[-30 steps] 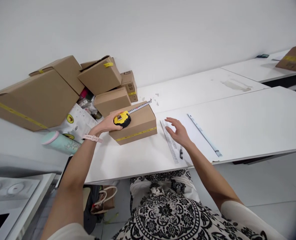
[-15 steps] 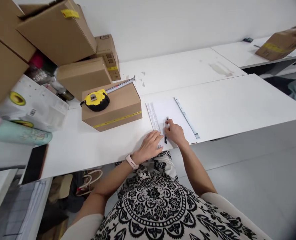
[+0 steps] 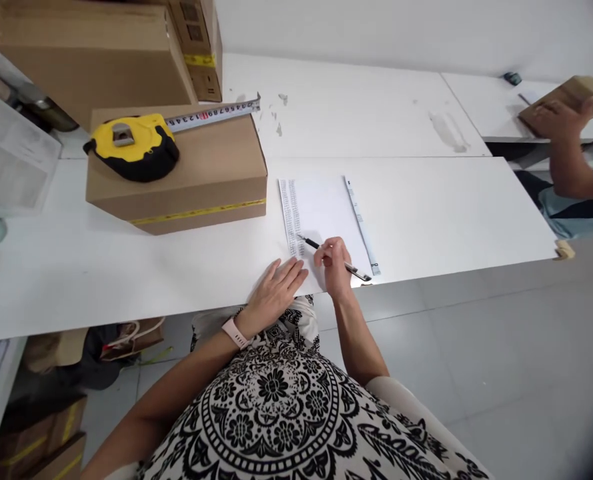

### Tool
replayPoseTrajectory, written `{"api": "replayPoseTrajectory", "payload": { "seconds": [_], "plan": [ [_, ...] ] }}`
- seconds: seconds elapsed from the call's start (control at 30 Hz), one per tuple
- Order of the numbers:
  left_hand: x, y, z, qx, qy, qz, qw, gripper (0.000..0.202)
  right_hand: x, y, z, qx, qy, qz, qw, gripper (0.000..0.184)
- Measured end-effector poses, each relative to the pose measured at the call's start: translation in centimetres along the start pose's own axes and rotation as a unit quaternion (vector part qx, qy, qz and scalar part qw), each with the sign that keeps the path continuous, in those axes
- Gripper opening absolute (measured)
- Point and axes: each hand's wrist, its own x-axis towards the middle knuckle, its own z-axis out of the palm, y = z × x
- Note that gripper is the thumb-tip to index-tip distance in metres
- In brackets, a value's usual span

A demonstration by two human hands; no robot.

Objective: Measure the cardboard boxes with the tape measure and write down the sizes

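Note:
My right hand (image 3: 334,265) grips a black pen (image 3: 312,244) whose tip rests on a printed column at the left side of a white sheet of paper (image 3: 326,213). Beside it my left hand (image 3: 277,292) lies flat with fingers together on the sheet's near left corner. A cardboard box (image 3: 196,175) with yellow tape stands to the left on the white table (image 3: 426,207). On top of it lies a yellow and black tape measure (image 3: 133,144) with its blade (image 3: 211,113) pulled out along the box's far edge.
More cardboard boxes (image 3: 91,53) are stacked at the back left, beside a white package (image 3: 11,153). At the far right another person's hand (image 3: 559,123) holds a cardboard box (image 3: 573,93) on a neighbouring table. Bags (image 3: 121,337) lie under the table.
My left hand let go of the tape measure and came down flat onto the paper. My right hand picked up the pen and set its tip on the printed column. The view tilted down.

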Motion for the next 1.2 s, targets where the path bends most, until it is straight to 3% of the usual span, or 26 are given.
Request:
{"api": "replayPoseTrajectory", "payload": {
  "seconds": [0.1,0.33,0.5,0.67,0.83,0.97,1.2],
  "plan": [
    [0.0,0.0,-0.3,0.040,-0.003,0.007,0.999,0.057,0.0,1.0,0.9,-0.016,-0.030,0.034,0.999,0.050],
    [-0.2,-0.1,0.1,0.071,0.008,0.016,0.997,0.058,-0.5,0.9,1.0,-0.143,0.027,0.006,0.989,0.031],
    [-0.3,0.0,0.3,0.075,0.013,0.020,0.997,0.057,-0.4,0.8,0.7,-0.146,-0.030,0.013,0.989,0.032],
    [-0.4,0.0,0.2,0.091,0.015,0.024,0.995,0.058,-0.5,0.8,0.4,-0.236,0.010,0.023,0.971,0.029],
    [-0.4,0.1,0.2,0.105,0.018,0.026,0.994,0.056,-0.6,1.5,0.6,-0.202,0.007,0.008,0.979,0.028],
    [-0.4,0.0,0.2,0.100,0.012,0.024,0.995,0.056,-0.7,1.8,0.6,-0.211,0.043,0.000,0.977,0.029],
    [-0.3,0.0,-0.2,0.077,0.008,0.028,0.997,0.054,-0.6,1.2,0.4,-0.277,-0.021,-0.018,0.960,0.026]
  ]
}}
